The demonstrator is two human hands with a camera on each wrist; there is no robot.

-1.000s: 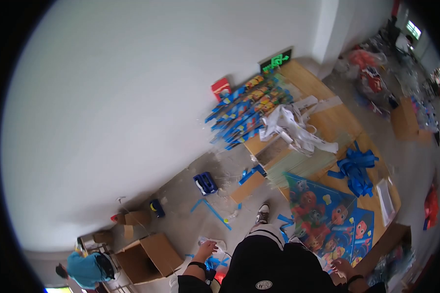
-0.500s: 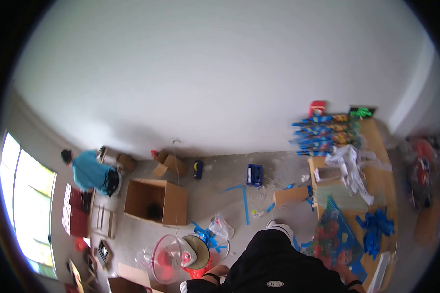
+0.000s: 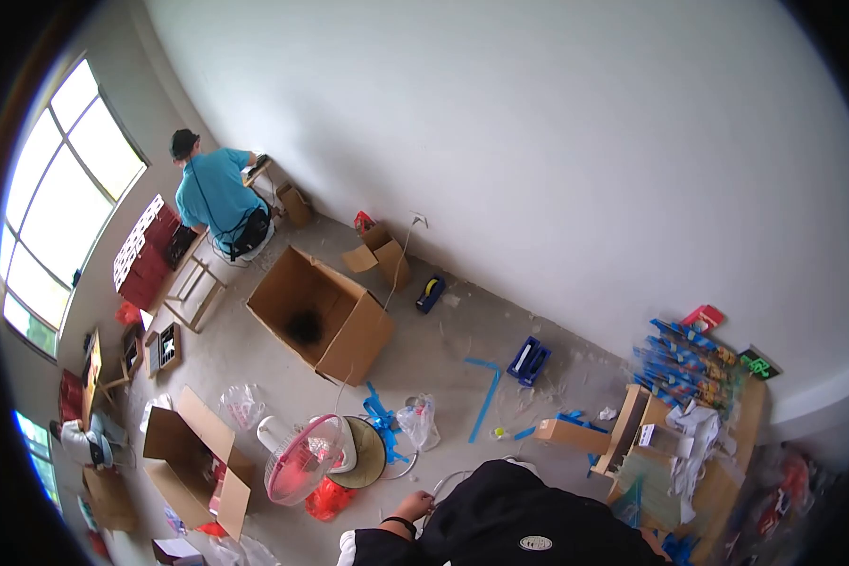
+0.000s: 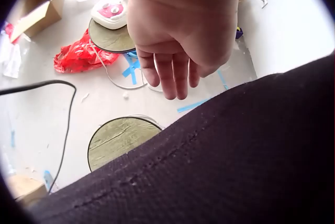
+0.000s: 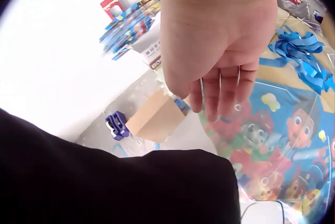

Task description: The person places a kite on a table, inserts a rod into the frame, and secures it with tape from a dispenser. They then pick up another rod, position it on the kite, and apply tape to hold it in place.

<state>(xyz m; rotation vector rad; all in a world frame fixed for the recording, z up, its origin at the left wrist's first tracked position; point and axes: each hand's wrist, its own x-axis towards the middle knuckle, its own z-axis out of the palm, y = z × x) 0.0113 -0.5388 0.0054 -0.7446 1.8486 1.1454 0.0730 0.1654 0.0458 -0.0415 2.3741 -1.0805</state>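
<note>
My left hand (image 4: 180, 40) hangs in the air with its fingers loosely extended and nothing in them. In the head view, the same left hand (image 3: 413, 507) is low, beside my black clothing. A pink-and-white fan (image 3: 307, 457) stands on the floor to its left. My right hand (image 5: 222, 56) hangs with relaxed, empty fingers, overlapping a blue printed cartoon sheet (image 5: 298, 129) in the right wrist view. Blue ribbons (image 5: 298, 51) lie on the table beyond it. In the head view, my clothing and the frame edge hide most of the right hand.
Cardboard boxes stand on the floor, among them a large box (image 3: 349, 330) and one with open flaps (image 3: 193, 467). Blue tape dispensers (image 3: 529, 361) sit near the wall. The wooden table (image 3: 750, 415) is at right. A person in a teal shirt (image 3: 219, 198) works far left.
The head view has swung left: the table has shifted to the right edge, and the fan, windows and more boxes have come into view. Both hands stay empty.
</note>
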